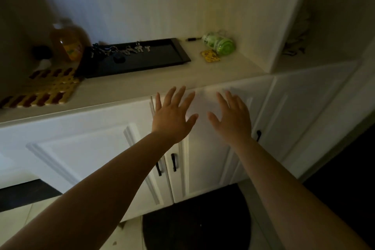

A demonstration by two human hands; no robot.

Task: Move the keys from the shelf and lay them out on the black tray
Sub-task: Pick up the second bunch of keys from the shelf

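Observation:
A black tray (162,61) lies on the white shelf (142,85) left of centre. Several silver keys (129,49) lie in a row along the tray's far edge, with a small black fob (119,58) just in front of them. My left hand (172,115) and my right hand (231,117) are both stretched out in front of the cabinet doors, below the shelf's front edge. Both hands are open, fingers spread, holding nothing and touching nothing.
An orange bottle (68,40) and a red-and-yellow woven mat (40,89) sit left of the tray. A green roll (220,43), a yellow packet (210,56) and a small black stick (191,39) lie to its right. White cabinet doors with black handles (174,162) stand below.

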